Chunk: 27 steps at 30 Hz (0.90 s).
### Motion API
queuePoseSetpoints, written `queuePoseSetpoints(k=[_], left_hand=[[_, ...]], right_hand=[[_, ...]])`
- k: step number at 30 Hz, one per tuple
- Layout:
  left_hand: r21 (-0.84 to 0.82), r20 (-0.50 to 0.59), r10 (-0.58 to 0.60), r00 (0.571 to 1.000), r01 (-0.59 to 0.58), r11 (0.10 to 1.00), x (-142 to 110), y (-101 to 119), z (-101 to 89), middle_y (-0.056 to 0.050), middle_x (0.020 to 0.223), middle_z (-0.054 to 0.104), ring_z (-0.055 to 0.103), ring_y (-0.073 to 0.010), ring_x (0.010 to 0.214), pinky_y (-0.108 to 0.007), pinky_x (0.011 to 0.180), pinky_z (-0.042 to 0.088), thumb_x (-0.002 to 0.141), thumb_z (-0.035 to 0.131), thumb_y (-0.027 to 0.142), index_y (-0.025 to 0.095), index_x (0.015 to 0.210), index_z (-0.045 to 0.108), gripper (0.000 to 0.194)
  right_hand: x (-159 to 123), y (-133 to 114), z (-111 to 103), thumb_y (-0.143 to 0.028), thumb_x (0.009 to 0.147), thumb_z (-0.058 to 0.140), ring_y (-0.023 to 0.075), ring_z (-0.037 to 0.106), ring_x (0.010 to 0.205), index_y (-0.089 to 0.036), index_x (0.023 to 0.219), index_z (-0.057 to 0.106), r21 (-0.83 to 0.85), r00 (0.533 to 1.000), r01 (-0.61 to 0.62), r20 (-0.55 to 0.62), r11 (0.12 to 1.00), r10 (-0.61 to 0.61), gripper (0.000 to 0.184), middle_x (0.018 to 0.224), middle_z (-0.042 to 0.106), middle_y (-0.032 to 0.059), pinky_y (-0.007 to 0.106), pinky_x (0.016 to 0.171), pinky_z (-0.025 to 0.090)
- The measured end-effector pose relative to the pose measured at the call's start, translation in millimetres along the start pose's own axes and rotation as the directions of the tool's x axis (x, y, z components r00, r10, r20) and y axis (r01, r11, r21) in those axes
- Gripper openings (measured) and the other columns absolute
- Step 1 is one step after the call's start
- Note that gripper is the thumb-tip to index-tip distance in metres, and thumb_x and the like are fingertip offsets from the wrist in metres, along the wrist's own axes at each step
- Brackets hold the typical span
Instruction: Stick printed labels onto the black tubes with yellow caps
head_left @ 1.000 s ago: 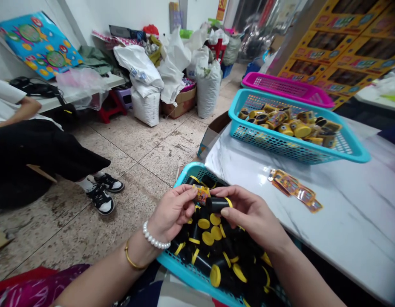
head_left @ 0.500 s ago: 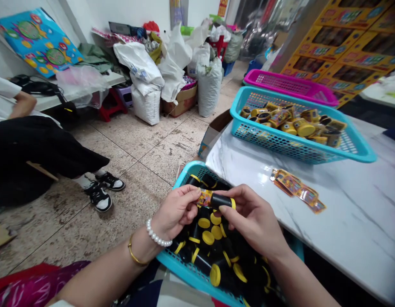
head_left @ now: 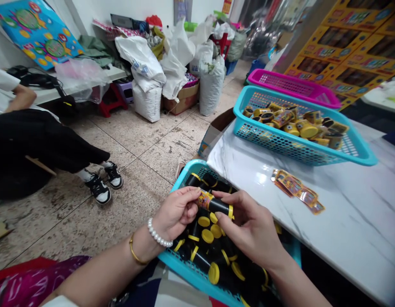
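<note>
Both my hands hold one small black bottle with a yellow cap (head_left: 218,205) over a turquoise basket (head_left: 184,264) on my lap. My left hand (head_left: 178,211) pinches a colourful sticker label (head_left: 203,198) against the bottle's left end. My right hand (head_left: 251,228) grips the capped end, fingers curled round it. The basket under them is full of several more black bottles with yellow caps (head_left: 213,251).
A white marble table (head_left: 344,221) lies at the right with a strip of loose labels (head_left: 298,192), a turquoise basket of labelled bottles (head_left: 299,128) and a pink basket (head_left: 293,85). Another person's legs and sneakers (head_left: 101,187) are at left; sacks (head_left: 146,85) stand behind.
The label has gone from beside the bottle to wrapped onto its left end, and the bottle has tilted slightly. The seated person's feet have shifted a little.
</note>
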<state>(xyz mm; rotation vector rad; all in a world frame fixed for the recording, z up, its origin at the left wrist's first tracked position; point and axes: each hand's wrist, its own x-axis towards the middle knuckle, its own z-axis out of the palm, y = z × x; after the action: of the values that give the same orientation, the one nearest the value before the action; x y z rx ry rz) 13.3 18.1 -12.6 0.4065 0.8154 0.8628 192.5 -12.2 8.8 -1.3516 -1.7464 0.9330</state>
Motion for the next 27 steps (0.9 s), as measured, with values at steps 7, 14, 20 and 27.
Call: queuePoseSetpoints(k=[7,14,20,27], left_hand=[[0.132,-0.060,0.093,0.994,-0.084,0.988,-13.1,-2.0,1.9,0.005,0.049,0.048,0.031,-0.0011,0.038,-0.013,0.033,0.015,0.076,0.070,0.034,0.012,0.084,0.064,0.024],[0.357,0.044,0.197,0.979,-0.199,0.913,-21.4,5.8,-1.3,0.000,0.078,0.059,0.051,-0.0079,0.057,-0.017,0.043,0.039,0.077,0.070,0.037,0.019,0.118,0.057,0.046],[0.496,0.139,0.100,0.985,-0.157,0.854,-15.6,4.2,3.4,0.001,0.072,0.059,0.048,-0.0050,0.053,-0.018,0.049,0.039,0.077,0.071,0.035,0.016,0.100,0.064,0.031],[0.427,0.142,0.082,0.986,-0.136,0.894,-13.0,4.3,9.6,-0.001,0.076,0.061,0.056,-0.0104,0.060,-0.021,0.053,0.043,0.079,0.067,0.040,0.017,0.113,0.056,0.043]], right_hand=[[1.9,5.4,1.7,-0.024,0.080,0.066,0.0153,0.064,0.068,-0.025,0.100,0.056,-0.094,0.995,0.066,-0.074,0.993,-0.073,0.022,0.093,0.068,0.0040,0.027,0.060,0.054],[4.6,3.2,-4.5,-0.022,0.078,0.070,0.0199,0.064,0.088,-0.026,0.103,0.058,-0.019,0.984,0.171,-0.042,0.985,-0.172,0.028,0.101,0.063,0.0053,0.031,0.074,0.055],[4.5,-2.2,-9.9,-0.018,0.083,0.064,0.0195,0.060,0.098,-0.032,0.119,0.061,-0.135,0.962,0.269,0.090,0.954,-0.259,0.039,0.110,0.059,0.0053,0.031,0.082,0.053],[1.3,2.2,-16.5,-0.018,0.080,0.067,0.0209,0.064,0.091,-0.028,0.112,0.062,-0.241,0.948,0.305,-0.011,0.921,-0.317,0.034,0.100,0.066,0.0056,0.034,0.080,0.055]])
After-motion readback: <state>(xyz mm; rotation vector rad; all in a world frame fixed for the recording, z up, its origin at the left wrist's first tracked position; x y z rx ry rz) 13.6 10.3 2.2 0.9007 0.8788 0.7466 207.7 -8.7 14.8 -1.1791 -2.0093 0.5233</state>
